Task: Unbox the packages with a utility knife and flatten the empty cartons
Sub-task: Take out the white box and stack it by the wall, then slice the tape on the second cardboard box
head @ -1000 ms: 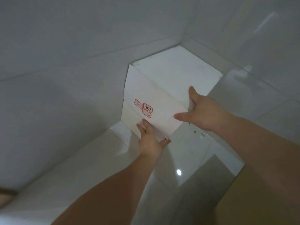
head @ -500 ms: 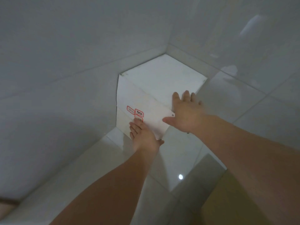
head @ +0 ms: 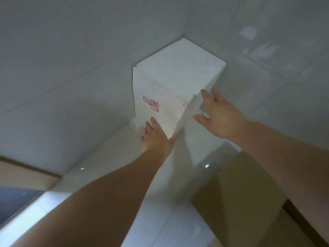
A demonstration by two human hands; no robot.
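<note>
Standing in the corner where two grey walls [head: 71,50] meet, a white carton [head: 178,72] sits on the glossy tiled floor [head: 110,157], w/ red-outlined labels [head: 151,104] on its near face. Left hand [head: 154,138] lies flat, fingers straight, against the carton's lower near face, gripping nothing. Right hand [head: 219,116] is spread wide, fingers straight, at the carton's right edge; contact unclear due to blur. Brown cardboard [head: 240,193] lies on floor at lower right, apart from the carton.

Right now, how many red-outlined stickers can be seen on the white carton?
3, clustered on the carton's front face: one upper left, one in the middle with handwriting, one lower right. Other faces are hidden.
</note>
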